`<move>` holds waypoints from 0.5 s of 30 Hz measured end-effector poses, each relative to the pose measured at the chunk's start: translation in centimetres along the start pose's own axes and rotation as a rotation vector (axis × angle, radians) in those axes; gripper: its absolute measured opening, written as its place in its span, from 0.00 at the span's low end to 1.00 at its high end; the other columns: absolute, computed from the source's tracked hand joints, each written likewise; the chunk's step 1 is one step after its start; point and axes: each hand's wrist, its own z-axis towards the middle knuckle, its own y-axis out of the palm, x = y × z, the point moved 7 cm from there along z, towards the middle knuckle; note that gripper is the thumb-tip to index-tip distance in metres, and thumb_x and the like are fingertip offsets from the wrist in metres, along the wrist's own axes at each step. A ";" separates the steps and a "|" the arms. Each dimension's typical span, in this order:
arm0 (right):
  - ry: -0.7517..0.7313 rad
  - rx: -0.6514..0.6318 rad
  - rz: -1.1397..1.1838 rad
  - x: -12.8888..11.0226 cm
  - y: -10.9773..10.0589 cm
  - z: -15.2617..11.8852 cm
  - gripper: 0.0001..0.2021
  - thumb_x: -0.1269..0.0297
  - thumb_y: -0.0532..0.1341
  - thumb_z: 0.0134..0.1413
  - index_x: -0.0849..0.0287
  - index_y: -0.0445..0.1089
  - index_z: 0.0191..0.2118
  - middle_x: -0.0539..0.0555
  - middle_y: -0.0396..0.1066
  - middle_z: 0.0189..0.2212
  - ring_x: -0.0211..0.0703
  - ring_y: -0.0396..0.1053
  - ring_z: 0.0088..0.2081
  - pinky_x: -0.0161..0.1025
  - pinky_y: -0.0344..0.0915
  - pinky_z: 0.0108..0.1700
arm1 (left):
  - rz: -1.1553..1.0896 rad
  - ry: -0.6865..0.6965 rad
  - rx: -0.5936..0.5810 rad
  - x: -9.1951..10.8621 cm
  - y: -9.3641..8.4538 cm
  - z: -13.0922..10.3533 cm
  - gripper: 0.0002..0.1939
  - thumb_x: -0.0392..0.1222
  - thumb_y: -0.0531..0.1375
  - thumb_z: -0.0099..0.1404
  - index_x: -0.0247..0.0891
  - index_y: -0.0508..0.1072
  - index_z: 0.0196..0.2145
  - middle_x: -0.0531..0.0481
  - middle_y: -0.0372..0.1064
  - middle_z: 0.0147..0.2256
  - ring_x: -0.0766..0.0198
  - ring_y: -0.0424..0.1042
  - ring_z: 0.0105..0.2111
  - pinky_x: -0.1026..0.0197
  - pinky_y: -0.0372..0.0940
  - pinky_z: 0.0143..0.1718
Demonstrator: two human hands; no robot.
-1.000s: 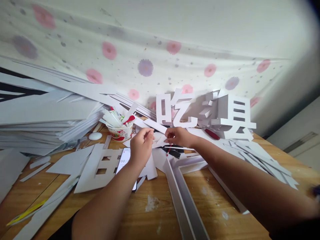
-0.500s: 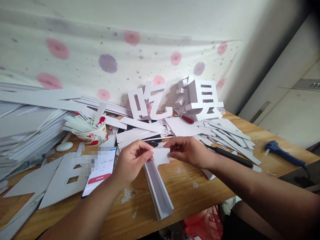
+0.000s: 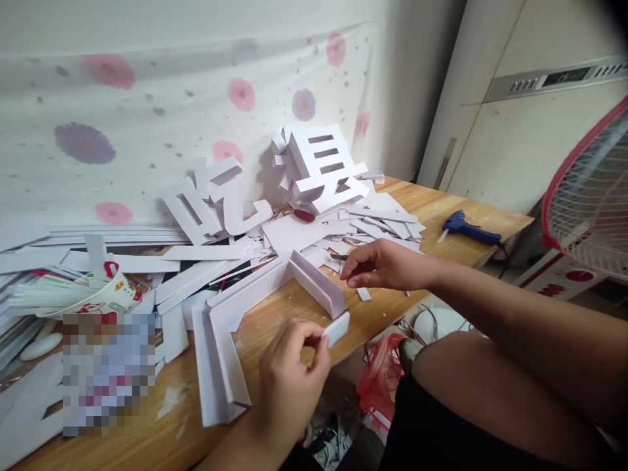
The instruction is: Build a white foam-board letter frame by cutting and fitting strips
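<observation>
My left hand (image 3: 294, 369) pinches a small white foam-board strip (image 3: 337, 329) between thumb and forefinger, above the table's front edge. My right hand (image 3: 385, 265) is farther back, fingers curled together; whether anything is between them is hidden. A dark knife tip (image 3: 338, 257) shows just beyond its fingers, the rest covered by the hand. Between and left of my hands lies a white channel-shaped foam-board piece (image 3: 255, 288) with upright walls and angled bends. Its near left end reaches close to my left wrist.
White foam-board characters (image 3: 326, 160) lean near the wall among offcuts (image 3: 294, 232). A blue glue gun (image 3: 471, 227) lies at the right. A paper tub (image 3: 105, 297) of strips stands left. A fan (image 3: 591, 196) and a red bag (image 3: 380, 373) are off the table.
The view has swung right. My hands have parted: the left holds the small strip nearer me, the right has moved away. The channel-shaped piece now shows fully.
</observation>
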 end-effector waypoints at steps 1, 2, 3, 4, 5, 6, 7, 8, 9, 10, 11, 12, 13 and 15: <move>0.007 -0.016 -0.032 0.8 0.0 -0.4 0.12 0.59 0.62 0.56 0.64 0.72 0.38 0.52 0.72 0.31 0.38 0.69 0.32 0.31 0.63 0.34 | 0.031 -0.025 0.012 -0.6 1.0 -0.2 0.05 0.31 0.58 0.60 0.38 0.67 0.29 0.54 0.69 0.25 0.67 0.71 0.26 0.66 0.67 0.29; 0.014 -0.040 -0.071 1.5 0.0 -0.7 0.09 0.62 0.62 0.56 0.64 0.73 0.37 0.52 0.72 0.30 0.37 0.68 0.31 0.31 0.62 0.32 | 0.054 -0.062 0.026 -1.3 1.8 -0.3 0.04 0.32 0.58 0.60 0.38 0.68 0.29 0.54 0.69 0.25 0.67 0.71 0.26 0.66 0.67 0.29; 0.016 -0.071 -0.114 2.2 0.1 -0.9 0.07 0.66 0.62 0.55 0.64 0.73 0.37 0.51 0.72 0.28 0.37 0.67 0.29 0.31 0.60 0.31 | 0.065 -0.093 0.040 -2.1 2.4 -0.4 0.03 0.33 0.59 0.60 0.38 0.68 0.29 0.54 0.69 0.25 0.66 0.71 0.26 0.65 0.67 0.29; 0.014 -0.109 -0.159 2.8 0.3 -0.9 0.05 0.69 0.63 0.54 0.64 0.74 0.36 0.51 0.71 0.27 0.36 0.66 0.27 0.30 0.58 0.29 | 0.066 -0.121 0.047 -2.9 3.0 -0.5 0.03 0.33 0.59 0.60 0.38 0.68 0.30 0.53 0.69 0.26 0.66 0.71 0.26 0.65 0.67 0.29; 0.005 -0.149 -0.203 3.4 0.5 -0.8 0.04 0.72 0.65 0.51 0.64 0.75 0.35 0.50 0.71 0.26 0.35 0.65 0.26 0.31 0.56 0.29 | 0.058 -0.138 0.052 -3.5 3.4 -0.6 0.03 0.34 0.59 0.60 0.38 0.68 0.30 0.53 0.68 0.26 0.66 0.71 0.27 0.64 0.68 0.30; -0.008 -0.189 -0.242 3.8 0.8 -0.6 0.04 0.75 0.66 0.48 0.64 0.75 0.33 0.50 0.71 0.25 0.35 0.63 0.25 0.31 0.55 0.28 | 0.040 -0.145 0.054 -4.0 3.7 -0.6 0.02 0.34 0.59 0.61 0.39 0.68 0.31 0.54 0.68 0.27 0.66 0.71 0.27 0.64 0.68 0.30; -0.022 -0.225 -0.272 4.1 1.0 -0.4 0.05 0.76 0.67 0.46 0.63 0.75 0.32 0.49 0.70 0.24 0.35 0.62 0.25 0.31 0.53 0.28 | 0.018 -0.149 0.051 -4.3 4.0 -0.6 0.02 0.34 0.59 0.61 0.39 0.68 0.31 0.54 0.68 0.27 0.66 0.71 0.27 0.64 0.68 0.30; -0.036 -0.252 -0.291 4.3 1.2 -0.1 0.05 0.77 0.68 0.45 0.63 0.76 0.31 0.49 0.70 0.24 0.34 0.61 0.24 0.31 0.52 0.28 | -0.005 -0.152 0.046 -4.5 4.2 -0.6 0.02 0.35 0.59 0.61 0.39 0.68 0.32 0.54 0.68 0.28 0.66 0.71 0.27 0.64 0.68 0.31; -0.049 -0.267 -0.299 4.4 1.5 0.1 0.05 0.76 0.68 0.46 0.62 0.76 0.31 0.48 0.70 0.24 0.34 0.61 0.24 0.31 0.52 0.28 | -0.025 -0.158 0.043 -4.7 4.4 -0.6 0.02 0.35 0.59 0.61 0.39 0.68 0.32 0.54 0.68 0.28 0.67 0.71 0.28 0.64 0.68 0.31; -0.058 -0.267 -0.298 4.5 1.6 0.3 0.05 0.75 0.68 0.47 0.62 0.76 0.33 0.48 0.70 0.25 0.34 0.61 0.25 0.31 0.52 0.28 | -0.039 -0.164 0.039 -4.7 4.5 -0.6 0.03 0.35 0.59 0.62 0.39 0.68 0.33 0.54 0.67 0.29 0.67 0.71 0.28 0.64 0.68 0.32; -0.064 -0.252 -0.292 4.6 1.8 0.4 0.05 0.74 0.68 0.50 0.62 0.76 0.35 0.49 0.70 0.26 0.34 0.62 0.25 0.30 0.52 0.28 | -0.046 -0.165 0.037 -4.7 4.5 -0.7 0.03 0.35 0.59 0.62 0.39 0.68 0.33 0.54 0.67 0.29 0.67 0.71 0.28 0.64 0.68 0.32; -0.067 -0.228 -0.281 4.7 2.0 0.5 0.05 0.73 0.68 0.52 0.63 0.76 0.37 0.49 0.71 0.27 0.34 0.63 0.26 0.30 0.53 0.28 | -0.047 -0.163 0.030 -4.7 4.6 -0.6 0.03 0.35 0.59 0.62 0.39 0.68 0.33 0.54 0.67 0.30 0.67 0.71 0.29 0.64 0.68 0.33; -0.067 -0.201 -0.268 4.7 2.1 0.4 0.05 0.71 0.67 0.54 0.63 0.75 0.38 0.49 0.71 0.28 0.34 0.63 0.27 0.30 0.54 0.29 | -0.043 -0.161 0.021 -4.7 4.6 -0.6 0.03 0.35 0.59 0.62 0.39 0.68 0.34 0.53 0.67 0.30 0.66 0.71 0.30 0.64 0.68 0.34; -0.063 -0.147 -0.245 4.9 2.4 0.2 0.05 0.70 0.67 0.56 0.65 0.75 0.39 0.50 0.71 0.29 0.34 0.64 0.28 0.29 0.55 0.30 | -0.031 -0.163 -0.008 -4.6 4.7 -0.6 0.03 0.35 0.59 0.62 0.39 0.67 0.34 0.53 0.67 0.31 0.66 0.71 0.31 0.63 0.68 0.35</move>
